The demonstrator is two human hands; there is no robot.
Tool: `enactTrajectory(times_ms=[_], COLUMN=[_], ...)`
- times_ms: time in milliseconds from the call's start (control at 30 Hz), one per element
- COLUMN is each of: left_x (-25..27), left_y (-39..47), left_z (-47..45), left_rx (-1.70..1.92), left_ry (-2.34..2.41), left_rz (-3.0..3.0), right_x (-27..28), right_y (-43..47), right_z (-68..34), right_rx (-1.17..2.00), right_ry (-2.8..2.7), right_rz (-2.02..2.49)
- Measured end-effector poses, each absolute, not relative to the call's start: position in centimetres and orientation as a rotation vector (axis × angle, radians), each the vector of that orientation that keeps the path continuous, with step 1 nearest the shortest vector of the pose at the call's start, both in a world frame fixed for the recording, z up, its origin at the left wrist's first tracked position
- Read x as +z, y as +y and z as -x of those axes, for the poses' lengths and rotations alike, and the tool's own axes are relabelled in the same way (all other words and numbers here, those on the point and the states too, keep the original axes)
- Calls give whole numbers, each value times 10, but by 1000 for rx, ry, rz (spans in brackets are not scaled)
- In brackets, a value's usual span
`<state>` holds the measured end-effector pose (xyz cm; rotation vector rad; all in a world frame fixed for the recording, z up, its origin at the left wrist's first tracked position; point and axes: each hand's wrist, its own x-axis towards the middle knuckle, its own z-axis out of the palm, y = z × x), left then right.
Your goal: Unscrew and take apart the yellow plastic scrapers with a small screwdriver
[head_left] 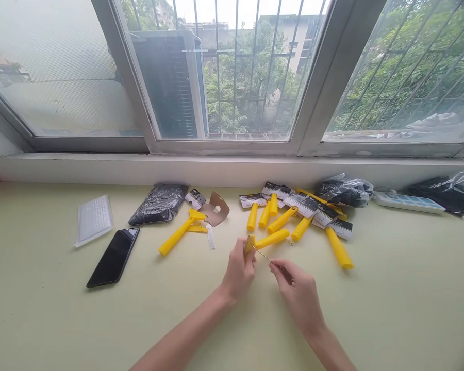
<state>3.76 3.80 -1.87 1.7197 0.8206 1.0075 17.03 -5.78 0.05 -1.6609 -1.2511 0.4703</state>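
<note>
My left hand (235,272) is closed around a yellow scraper (250,242), whose end sticks up past the fingers. In my right hand (299,291) is a thin screwdriver (263,255); its shaft points left and its tip meets the scraper or stops just beside it. The fingers cover most of the screwdriver's handle. Another yellow handle (272,238) lies just behind my hands. To the left rests a scraper with a long yellow handle (176,236), beside a flat yellow piece (197,229) and a pale blade (211,238).
Behind my hands lie several yellow scrapers (282,220) with card labels (301,204). Leftward are a brown card (216,208), a black plastic-wrapped packet (160,202), a phone (114,257) and a clear-wrapped white packet (94,220). A power strip (410,202) and black bags (344,189) line the windowsill.
</note>
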Motion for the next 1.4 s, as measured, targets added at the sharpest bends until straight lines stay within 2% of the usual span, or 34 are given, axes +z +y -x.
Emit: enactTrajectory(times_ms=[233, 367, 500, 600, 833, 967, 1167, 1300, 1400], left_x=[-9, -1, -4, -7, -6, 12, 27, 2, -11], left_y=[50, 57, 60, 57, 59, 60, 23, -13, -30], left_z=[-11, 24, 49, 51, 47, 57, 98, 130, 143], left_rx=[1087, 1143, 987, 893, 998, 1277, 1692, 1878, 1907], left_ry=[800, 608, 639, 705, 793, 816, 954, 1240, 1473], left_rz=[-1965, -2406, -2857, -2979, -2925, -2832, -2676, -2430, -2249], right_x=[5, 0, -14, -24, -33, -34, -29, -25, -22], right_y=[-66, -77, -79, -75, -64, -49, -21, -37, -62], right_z=[-195, -230, -254, -258, -256, -257, -256, -226, -183], right_rx=[458, 395, 307, 245, 63, -74, -64, -7, 113], right_ry=[-1252, -1256, -1352, -1499, -1618, -1604, -1663, -1803, -2092], right_rz=[1662, 1738, 1803, 1805, 1871, 2027, 2192, 2082, 1766])
